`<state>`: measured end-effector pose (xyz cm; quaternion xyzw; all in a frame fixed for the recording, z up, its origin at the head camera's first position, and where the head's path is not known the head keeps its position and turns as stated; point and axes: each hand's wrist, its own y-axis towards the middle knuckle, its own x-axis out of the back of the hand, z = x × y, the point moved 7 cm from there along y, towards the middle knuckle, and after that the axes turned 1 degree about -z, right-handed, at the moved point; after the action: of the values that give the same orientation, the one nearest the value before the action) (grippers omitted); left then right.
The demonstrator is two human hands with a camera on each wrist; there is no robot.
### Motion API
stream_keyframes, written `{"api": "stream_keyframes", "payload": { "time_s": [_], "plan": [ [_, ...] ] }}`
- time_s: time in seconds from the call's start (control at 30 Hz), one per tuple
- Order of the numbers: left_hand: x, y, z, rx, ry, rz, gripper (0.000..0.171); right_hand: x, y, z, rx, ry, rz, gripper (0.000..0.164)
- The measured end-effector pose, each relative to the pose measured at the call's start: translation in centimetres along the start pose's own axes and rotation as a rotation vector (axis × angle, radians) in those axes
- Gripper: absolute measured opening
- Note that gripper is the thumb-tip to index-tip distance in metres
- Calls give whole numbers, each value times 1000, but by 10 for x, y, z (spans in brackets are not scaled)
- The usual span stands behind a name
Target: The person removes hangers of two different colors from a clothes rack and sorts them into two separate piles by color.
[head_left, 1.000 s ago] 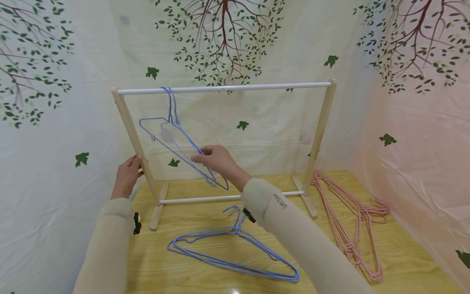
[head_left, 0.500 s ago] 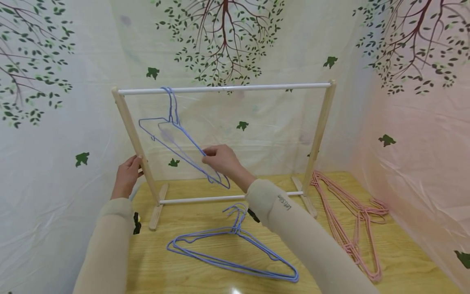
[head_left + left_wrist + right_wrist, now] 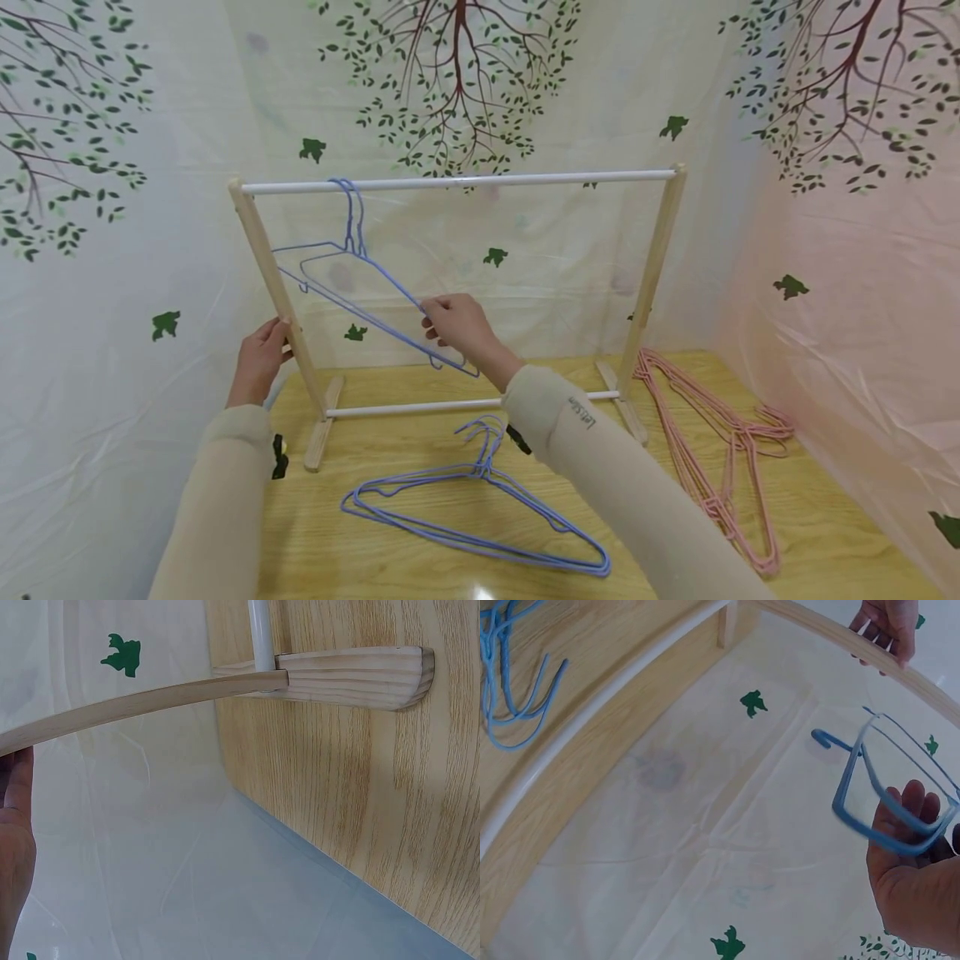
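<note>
In the head view, two blue wire hangers (image 3: 393,282) hang by their hooks near the left end of a white rail (image 3: 487,180). My right hand (image 3: 467,327) pinches the right shoulder of these hangers between thumb and fingers. The right wrist view has the bent blue end of a hanger (image 3: 841,796) crossing in front of the right hand's fingers. My left hand (image 3: 258,354) grips the left wooden post (image 3: 262,254) of the rack partway up. In the left wrist view only part of the left hand (image 3: 15,855) shows, below the post (image 3: 150,705).
Several blue hangers (image 3: 485,468) lie stacked on the wood-grain table (image 3: 420,442) before the rack. A heap of pink hangers (image 3: 742,433) lies by its right foot (image 3: 622,404). Behind hangs a pale sheet (image 3: 555,275) printed with branches and leaves.
My right hand has moved slightly right onto the hangers' shoulder. The hanging hangers have turned, spreading wider, their left ends now behind the post. The left hand stays on the post.
</note>
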<state>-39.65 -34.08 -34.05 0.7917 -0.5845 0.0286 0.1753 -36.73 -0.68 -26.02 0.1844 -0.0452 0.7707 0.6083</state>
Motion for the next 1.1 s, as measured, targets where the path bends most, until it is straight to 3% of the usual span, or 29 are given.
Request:
{"api": "stream_keyframes", "payload": {
  "time_s": [0.37,1.1],
  "plan": [
    [1,-2,-1,-5,-19,3,66,-9,3,-7,-122,106,132,31],
    [0,-6,-5,6,-43,-4,61,-31,-1,0,-130,278,252,34]
  ]
}}
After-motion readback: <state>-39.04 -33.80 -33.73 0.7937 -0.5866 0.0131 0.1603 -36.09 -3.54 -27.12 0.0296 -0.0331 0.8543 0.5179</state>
